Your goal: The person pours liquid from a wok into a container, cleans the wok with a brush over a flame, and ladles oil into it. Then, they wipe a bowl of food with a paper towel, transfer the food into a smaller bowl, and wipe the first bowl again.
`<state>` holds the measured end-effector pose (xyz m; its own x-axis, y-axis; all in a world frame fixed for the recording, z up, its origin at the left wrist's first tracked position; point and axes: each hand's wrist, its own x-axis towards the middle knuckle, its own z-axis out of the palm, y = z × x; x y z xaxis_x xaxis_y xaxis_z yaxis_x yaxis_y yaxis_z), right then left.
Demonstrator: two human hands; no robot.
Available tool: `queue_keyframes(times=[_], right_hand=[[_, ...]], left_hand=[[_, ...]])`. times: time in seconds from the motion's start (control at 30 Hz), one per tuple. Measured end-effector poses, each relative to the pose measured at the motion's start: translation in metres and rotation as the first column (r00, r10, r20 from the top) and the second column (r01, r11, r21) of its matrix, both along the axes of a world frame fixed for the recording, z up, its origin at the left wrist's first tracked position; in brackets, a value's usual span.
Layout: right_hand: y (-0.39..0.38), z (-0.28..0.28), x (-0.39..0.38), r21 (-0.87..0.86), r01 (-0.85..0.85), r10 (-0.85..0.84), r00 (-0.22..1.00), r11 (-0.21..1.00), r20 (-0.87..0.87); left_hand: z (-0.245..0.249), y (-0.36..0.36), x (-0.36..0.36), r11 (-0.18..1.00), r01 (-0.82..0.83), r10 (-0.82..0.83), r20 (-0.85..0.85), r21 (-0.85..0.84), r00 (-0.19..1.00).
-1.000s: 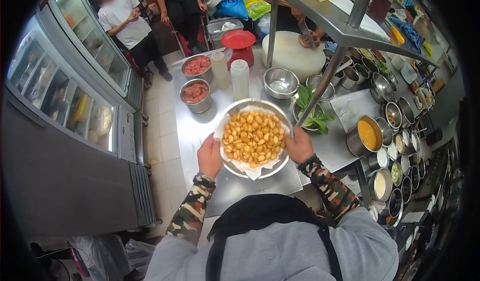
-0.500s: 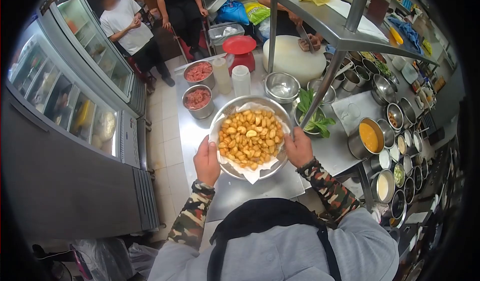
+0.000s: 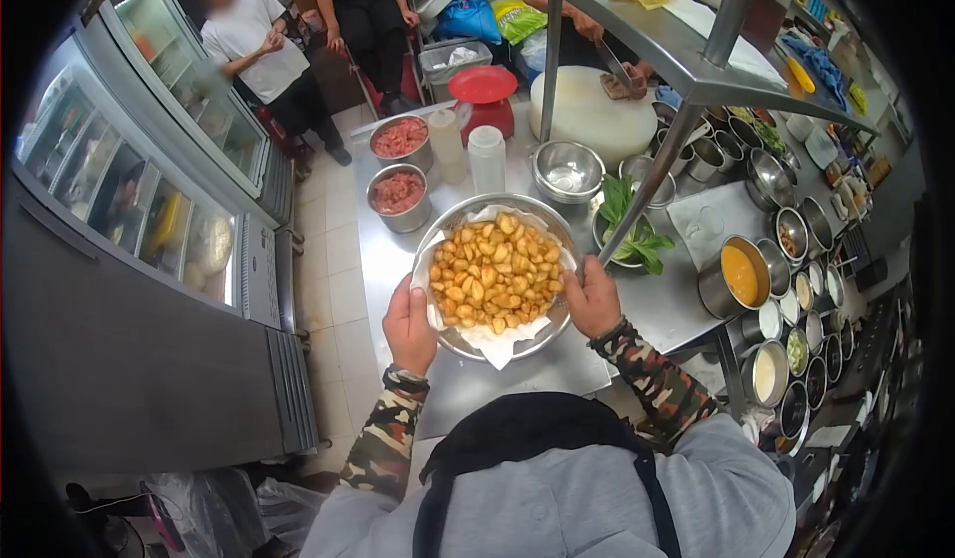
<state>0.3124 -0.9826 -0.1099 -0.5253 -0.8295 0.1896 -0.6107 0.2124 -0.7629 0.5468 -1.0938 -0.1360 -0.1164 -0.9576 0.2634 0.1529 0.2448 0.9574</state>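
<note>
A wide metal bowl (image 3: 453,343) lined with white paper (image 3: 500,347) holds a heap of golden-brown fried pieces (image 3: 494,275). My left hand (image 3: 409,327) grips its left rim, thumb on top. On the right rim, my right hand (image 3: 592,297) has the same hold. The fingers under the bowl are hidden. Two metal pots of raw minced meat (image 3: 401,192) stand beyond the bowl to the left, beside two pale bottles (image 3: 487,159). A bowl with green leaves (image 3: 632,228) is just right of my right hand.
A red scale (image 3: 482,95) and stacked metal bowls (image 3: 568,170) stand farther back. Near the round white board (image 3: 587,115), a co-worker's hands hold a knife. A shelf post (image 3: 652,182) slants at the right, before many pots (image 3: 734,278). Two people are at the back left.
The fried pieces have shifted within the paper-lined bowl. Both hands keep their hold on the rim. The surroundings have moved slightly rightward in view.
</note>
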Motion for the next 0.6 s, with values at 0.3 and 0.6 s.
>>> queue_keyframes(times=[0.3, 0.6], right_hand=[[-0.025, -0.065, -0.024, 0.296, 0.038, -0.018, 0.997, 0.955, -0.070], [0.027, -0.003, -0.056, 0.264, -0.060, 0.030, 0.993, 0.963, 0.117]], left_hand=[[-0.078, -0.033, 0.000, 0.982, 0.076, -0.127, 0.302, 0.175, 0.945], [-0.064, -0.026, 0.022, 0.819, 0.180, -0.360, 0.244, 0.545, 0.900]])
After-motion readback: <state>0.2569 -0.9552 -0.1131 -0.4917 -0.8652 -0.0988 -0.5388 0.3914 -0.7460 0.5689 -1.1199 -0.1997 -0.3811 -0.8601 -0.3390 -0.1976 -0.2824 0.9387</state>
